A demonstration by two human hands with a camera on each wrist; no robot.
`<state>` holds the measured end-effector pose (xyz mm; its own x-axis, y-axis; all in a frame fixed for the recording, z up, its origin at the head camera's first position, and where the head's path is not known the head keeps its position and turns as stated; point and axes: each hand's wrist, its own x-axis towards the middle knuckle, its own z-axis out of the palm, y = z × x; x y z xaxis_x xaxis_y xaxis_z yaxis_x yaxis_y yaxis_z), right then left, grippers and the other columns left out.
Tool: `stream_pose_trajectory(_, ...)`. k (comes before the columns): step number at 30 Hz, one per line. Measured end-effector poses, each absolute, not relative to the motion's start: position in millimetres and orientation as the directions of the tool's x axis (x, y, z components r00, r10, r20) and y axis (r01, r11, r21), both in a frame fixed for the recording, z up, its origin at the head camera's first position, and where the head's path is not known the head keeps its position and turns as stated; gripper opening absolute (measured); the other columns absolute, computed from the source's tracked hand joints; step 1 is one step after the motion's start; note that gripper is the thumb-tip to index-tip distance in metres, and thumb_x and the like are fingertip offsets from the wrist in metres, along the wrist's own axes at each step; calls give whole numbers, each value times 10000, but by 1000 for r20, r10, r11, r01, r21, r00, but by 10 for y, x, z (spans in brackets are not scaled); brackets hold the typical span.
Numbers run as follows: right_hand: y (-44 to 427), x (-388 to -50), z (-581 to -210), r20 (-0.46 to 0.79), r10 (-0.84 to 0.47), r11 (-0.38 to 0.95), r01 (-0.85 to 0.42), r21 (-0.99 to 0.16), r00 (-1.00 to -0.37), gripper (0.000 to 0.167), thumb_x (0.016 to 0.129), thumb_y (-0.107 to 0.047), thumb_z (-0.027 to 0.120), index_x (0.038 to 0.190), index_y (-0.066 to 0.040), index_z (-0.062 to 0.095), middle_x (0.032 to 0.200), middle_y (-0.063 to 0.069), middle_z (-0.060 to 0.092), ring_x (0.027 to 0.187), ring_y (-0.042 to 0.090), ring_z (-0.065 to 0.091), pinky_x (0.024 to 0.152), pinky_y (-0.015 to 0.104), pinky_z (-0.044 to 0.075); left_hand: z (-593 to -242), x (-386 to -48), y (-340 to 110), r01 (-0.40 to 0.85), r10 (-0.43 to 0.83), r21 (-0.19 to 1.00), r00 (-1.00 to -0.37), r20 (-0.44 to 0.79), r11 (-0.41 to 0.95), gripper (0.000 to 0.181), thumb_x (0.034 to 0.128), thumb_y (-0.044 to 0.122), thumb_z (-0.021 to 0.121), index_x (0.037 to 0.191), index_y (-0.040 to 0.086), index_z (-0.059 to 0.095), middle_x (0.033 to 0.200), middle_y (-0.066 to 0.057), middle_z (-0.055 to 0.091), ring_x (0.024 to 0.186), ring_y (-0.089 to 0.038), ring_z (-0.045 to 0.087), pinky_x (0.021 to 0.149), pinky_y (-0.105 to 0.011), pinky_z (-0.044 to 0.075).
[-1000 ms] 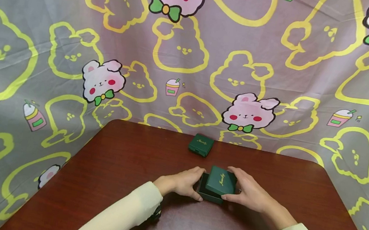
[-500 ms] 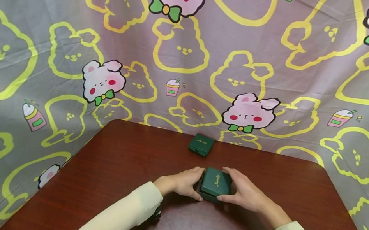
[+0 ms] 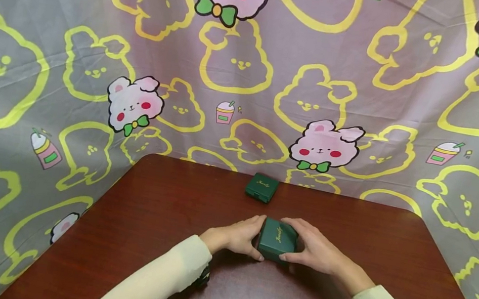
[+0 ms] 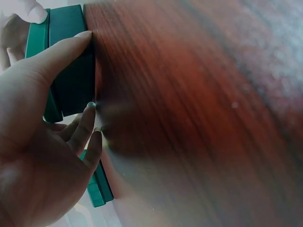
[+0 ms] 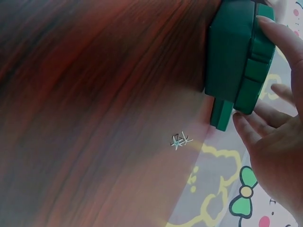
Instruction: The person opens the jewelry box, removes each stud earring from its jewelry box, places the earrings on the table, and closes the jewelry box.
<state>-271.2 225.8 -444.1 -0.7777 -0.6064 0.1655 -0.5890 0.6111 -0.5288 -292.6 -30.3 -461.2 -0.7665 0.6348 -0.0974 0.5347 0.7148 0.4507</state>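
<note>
A dark green jewelry box with gold lettering sits on the table between both hands. Its lid lies over the base, a seam showing between them. My left hand grips the base from the left, thumb on the near side and fingers on the far side. From the right, my right hand holds the lid between thumb and fingers. The box's inside is hidden. Two small star-shaped pieces, perhaps earrings, lie on the table beyond the right hand; the head view does not show them.
A second green box with gold lettering stands near the table's back edge. Around the brown wooden table hangs a grey cartoon-print cloth at the back and sides.
My right hand has moved left with the lid, which was offset and tilted over the base and now lies level on it. The left hand has stayed at the base.
</note>
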Motion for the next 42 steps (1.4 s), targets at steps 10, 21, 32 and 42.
stream_pose_trajectory(10, 2252, -2723, -4515, 168, -637, 610, -626, -486, -752, 680, 826, -457, 847, 1364, -121, 603, 1348, 30, 567, 1184, 217, 576, 946, 465, 515, -4615, -2922, -286, 515, 621, 449, -774, -124, 731, 1182, 785, 423, 889, 1608, -5, 156, 1598, -194, 350, 1437, -306, 408, 1152, -390, 358)
stream_pose_trajectory(21, 2302, -2694, -4517, 136, -631, 626, -606, -491, -763, 736, 826, -490, 835, 1419, -145, 567, 1424, 47, 508, 1268, 249, 532, 1007, 530, 481, -4549, -2947, -345, 511, 665, 508, -724, -181, 694, 1213, 791, 585, 826, 1647, 148, 85, 1564, -105, 356, 1382, -205, 430, 1124, -381, 380)
stream_pose_trajectory(32, 2378, -2687, -4529, 119, -622, 645, -592, -483, -774, 713, 857, -494, 803, 1418, -127, 560, 1408, 36, 531, 1269, 236, 539, 1014, 514, 480, -4495, -2962, -371, 482, 669, 559, -720, -185, 674, 1072, 859, 699, 675, 1630, 148, 175, 1500, -53, 394, 1325, -147, 462, 1102, -363, 404)
stream_pose_trajectory(42, 2374, -2704, -4529, 106, -623, 643, -585, -495, -775, 695, 856, -501, 802, 1404, -142, 571, 1395, 17, 531, 1251, 216, 544, 1007, 503, 484, -4529, -2990, -363, 500, 689, 576, -707, -159, 647, 985, 865, 647, 710, 1573, 116, 278, 1423, -28, 436, 1246, -109, 490, 1062, -324, 423)
